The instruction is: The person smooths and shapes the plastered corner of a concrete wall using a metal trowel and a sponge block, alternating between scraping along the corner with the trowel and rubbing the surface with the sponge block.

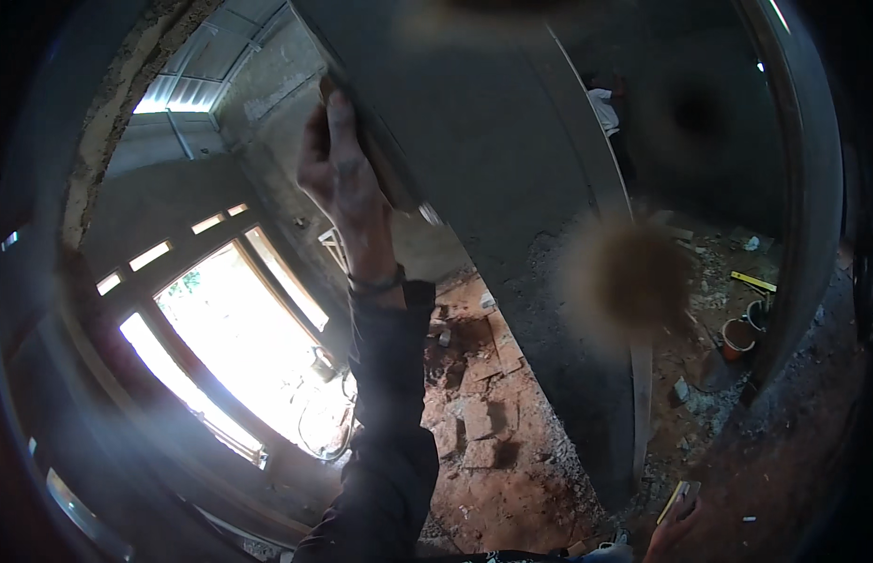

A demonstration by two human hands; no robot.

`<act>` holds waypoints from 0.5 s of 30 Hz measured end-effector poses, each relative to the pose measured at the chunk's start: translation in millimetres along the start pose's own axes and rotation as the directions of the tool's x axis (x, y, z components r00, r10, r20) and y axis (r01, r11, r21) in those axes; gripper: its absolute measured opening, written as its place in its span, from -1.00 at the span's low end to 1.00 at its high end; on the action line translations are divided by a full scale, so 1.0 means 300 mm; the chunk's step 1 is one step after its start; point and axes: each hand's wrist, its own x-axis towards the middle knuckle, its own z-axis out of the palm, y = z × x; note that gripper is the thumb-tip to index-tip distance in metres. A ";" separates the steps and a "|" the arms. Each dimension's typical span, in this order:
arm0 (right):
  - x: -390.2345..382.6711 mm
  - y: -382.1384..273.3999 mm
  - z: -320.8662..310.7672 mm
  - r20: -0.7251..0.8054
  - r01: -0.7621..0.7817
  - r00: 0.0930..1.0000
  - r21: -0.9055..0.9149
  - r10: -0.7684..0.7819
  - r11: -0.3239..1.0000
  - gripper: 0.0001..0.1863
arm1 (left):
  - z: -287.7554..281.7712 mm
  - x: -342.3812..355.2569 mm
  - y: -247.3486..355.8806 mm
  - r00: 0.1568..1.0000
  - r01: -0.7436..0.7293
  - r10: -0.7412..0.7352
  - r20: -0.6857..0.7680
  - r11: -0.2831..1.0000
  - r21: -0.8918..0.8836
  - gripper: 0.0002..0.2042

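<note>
My left hand [347, 174] is raised at the end of my dark-sleeved arm. Its fingers curl around a long, narrow, board-like strip [389, 169] that lies along the left edge of a grey plastered wall [511, 159]. The strip's lower end looks pale and rough. Low on the right, my right hand [678, 525] is closed on a small flat tool [675, 502] with a yellow edge. That tool's exact kind cannot be made out. Brown blurred spots cover parts of the wall and the room behind it.
Bright window openings [239, 319] fill the left side. Broken bricks [478, 422] and rubble lie on the reddish floor below the wall. Beyond the wall's right edge are a bucket [738, 338], a yellow level-like bar [753, 281] and a person [605, 113] in a white top.
</note>
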 end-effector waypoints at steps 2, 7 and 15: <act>0.000 0.072 0.027 -0.026 0.024 0.999 -0.010 -0.025 1.000 -0.55 | 0.001 -0.085 -0.019 0.991 0.122 -0.118 -0.066 0.991 0.060 -0.64; 0.043 -0.050 0.024 0.000 0.062 0.998 0.050 -0.063 0.997 -0.44 | 0.002 -0.086 0.021 0.993 0.081 -0.073 -0.088 0.993 0.091 -0.64; 0.304 -0.755 0.107 0.051 0.318 0.935 0.316 -0.351 0.894 -0.61 | 0.030 -0.016 0.020 0.997 0.048 -0.046 -0.068 0.999 0.022 -0.65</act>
